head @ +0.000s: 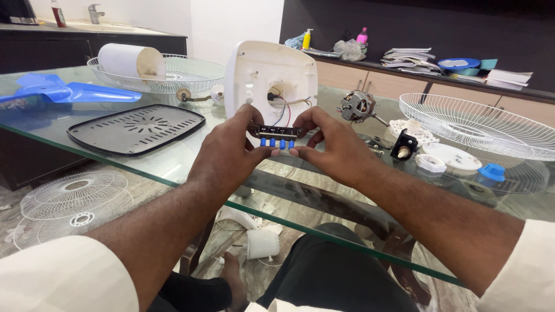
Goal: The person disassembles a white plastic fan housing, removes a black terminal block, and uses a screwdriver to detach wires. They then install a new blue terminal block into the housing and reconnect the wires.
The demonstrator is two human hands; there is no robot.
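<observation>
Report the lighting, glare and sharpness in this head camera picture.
Head view: even, bright indoor light; the clear glass table top shows pale reflections and lets the floor show through; the left hand and right hand, pinching the black switch strip with blue push buttons, are sharp; the white square plastic fan base is bright but not washed out; the frame edges bow slightly from the wide lens.

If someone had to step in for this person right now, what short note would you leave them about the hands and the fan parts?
Left hand and right hand each pinch one end of the black switch strip with blue buttons. Its coloured wires run into the hole of the white fan base housing, which stands upright on the glass table.
Done: fan is apart; motor, black base plate, blue blades and wire guards lie loose on the table.
Left: the strip is not seated in the housing.
</observation>
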